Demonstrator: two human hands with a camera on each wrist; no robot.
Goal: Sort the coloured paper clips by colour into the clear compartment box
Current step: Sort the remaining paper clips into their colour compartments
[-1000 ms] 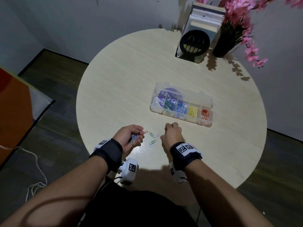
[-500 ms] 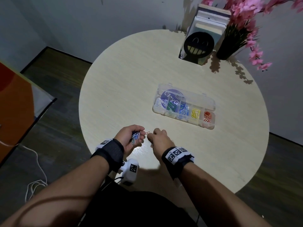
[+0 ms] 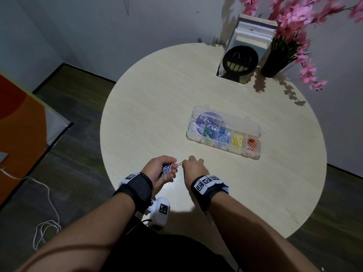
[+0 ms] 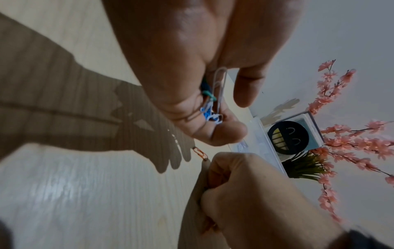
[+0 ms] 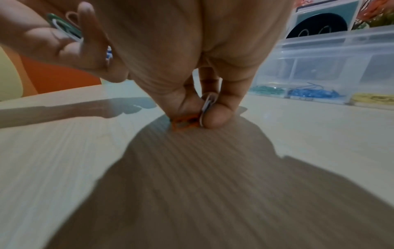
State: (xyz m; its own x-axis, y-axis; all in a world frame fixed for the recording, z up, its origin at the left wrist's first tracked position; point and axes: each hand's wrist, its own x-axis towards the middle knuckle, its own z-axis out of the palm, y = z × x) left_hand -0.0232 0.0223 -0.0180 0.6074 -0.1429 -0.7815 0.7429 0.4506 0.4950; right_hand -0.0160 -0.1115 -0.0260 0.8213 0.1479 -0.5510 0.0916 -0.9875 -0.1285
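Note:
The clear compartment box (image 3: 242, 122) lies open at mid-table, its cells holding white, green, blue, yellow and red clips. My left hand (image 3: 169, 168) hovers near the table's front edge and grips a bunch of blue, white and green paper clips (image 4: 212, 104). My right hand (image 3: 185, 163), just to its right, has its fingertips down on the table. They pinch a white clip (image 5: 206, 105) and an orange clip (image 5: 183, 122) that pokes out toward the left hand (image 4: 200, 153). The box (image 5: 319, 55) stands close behind the right hand.
A book stand with a black smiley face (image 3: 240, 60) and a dark vase of pink flowers (image 3: 275, 63) stand at the round table's (image 3: 157, 95) far edge. An orange panel (image 3: 19, 138) and a white cord (image 3: 46, 226) lie on the floor at left.
My right hand has moved left across the loose clips to beside the left hand. The green clips that lay on the table are no longer in sight.

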